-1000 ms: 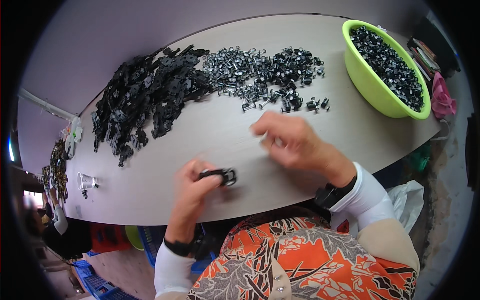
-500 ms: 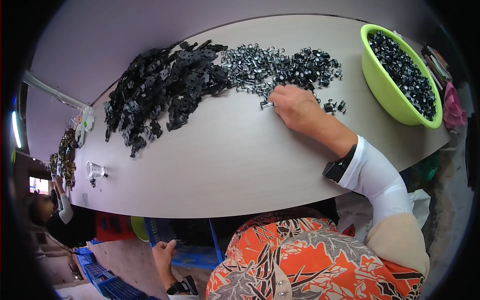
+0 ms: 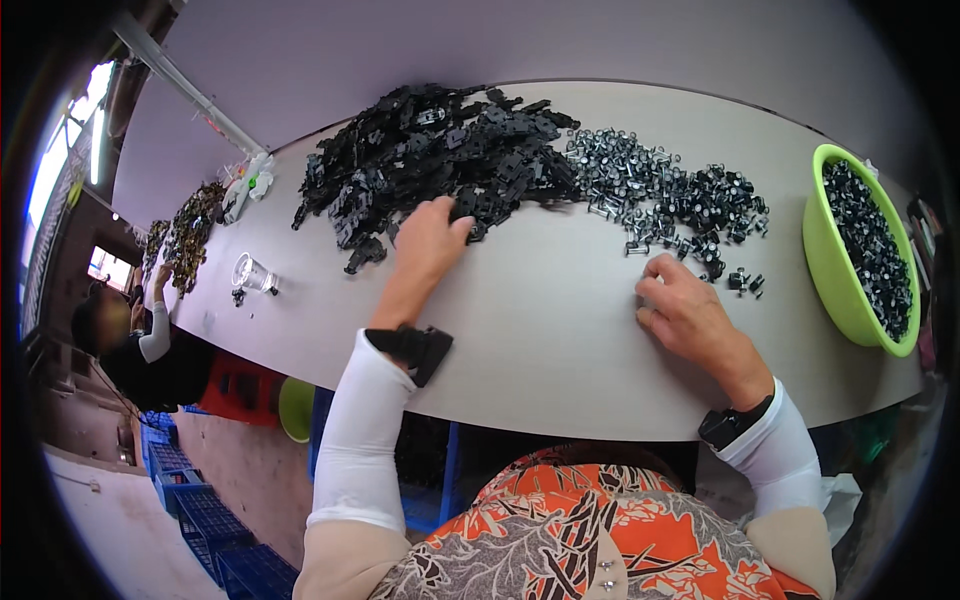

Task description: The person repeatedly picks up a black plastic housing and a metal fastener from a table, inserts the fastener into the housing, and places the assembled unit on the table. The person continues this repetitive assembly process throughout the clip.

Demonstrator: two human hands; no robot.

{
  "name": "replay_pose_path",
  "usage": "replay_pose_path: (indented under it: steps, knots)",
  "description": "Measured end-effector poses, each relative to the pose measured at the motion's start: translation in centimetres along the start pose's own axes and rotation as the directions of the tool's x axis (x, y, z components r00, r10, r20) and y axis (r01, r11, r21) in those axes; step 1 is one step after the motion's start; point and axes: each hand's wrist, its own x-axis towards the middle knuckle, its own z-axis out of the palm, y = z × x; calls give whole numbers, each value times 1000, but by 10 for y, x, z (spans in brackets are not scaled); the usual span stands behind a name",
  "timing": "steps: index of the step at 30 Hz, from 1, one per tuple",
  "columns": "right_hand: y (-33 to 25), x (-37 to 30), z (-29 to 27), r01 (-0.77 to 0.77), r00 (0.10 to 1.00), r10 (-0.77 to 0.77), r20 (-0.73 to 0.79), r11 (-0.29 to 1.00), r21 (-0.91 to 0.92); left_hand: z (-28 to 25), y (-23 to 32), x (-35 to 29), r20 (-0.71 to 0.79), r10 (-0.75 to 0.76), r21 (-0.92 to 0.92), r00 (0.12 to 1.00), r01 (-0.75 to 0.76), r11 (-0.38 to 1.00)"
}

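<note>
My left hand (image 3: 428, 242) is at the near edge of a heap of black plastic parts (image 3: 400, 150). Its fingers and thumb close round a black part at that edge; their tips are partly hidden. My right hand (image 3: 690, 312) is just in front of a pile of small metal pins with round heads (image 3: 615, 165) and black roller-like pieces (image 3: 722, 195). The fingers of this hand are curled together, and whatever they hold is hidden. A few loose black-and-metal pieces (image 3: 745, 282) lie beside it on the pale table (image 3: 540, 340).
A lime-green basin (image 3: 838, 285) full of black-and-metal pieces stands at the right. A clear plastic cup (image 3: 253, 273) lies tipped at the left, with small dark pieces beside it. Another person (image 3: 150, 350) works at the far left. Blue crates (image 3: 215, 520) are on the floor.
My left hand has come up from below the table edge to the black heap. My right hand has drawn back from the metal pins. The view has shifted.
</note>
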Motion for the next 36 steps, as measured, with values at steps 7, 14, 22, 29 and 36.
replay_pose_path:
  steps: [7,14,22,29,36]
  knots:
    - [7,-3,-3,-18,998,14,56,997,79,13,64,-21,158,140,-287,977,-91,954]
    - [9,-4,-2,-38,994,28,101,995,92,4,83,-33,266,20,-716,964,184,674]
    - [4,-3,-11,-39,991,23,130,992,120,-2,108,-41,614,241,-762,751,644,-64]
    - [1,-1,-26,-113,984,150,-92,939,324,19,129,-53,614,282,-715,737,671,-195]
    - [-18,-6,-14,-32,968,164,-191,834,551,17,139,-61,491,109,-838,864,503,-213]
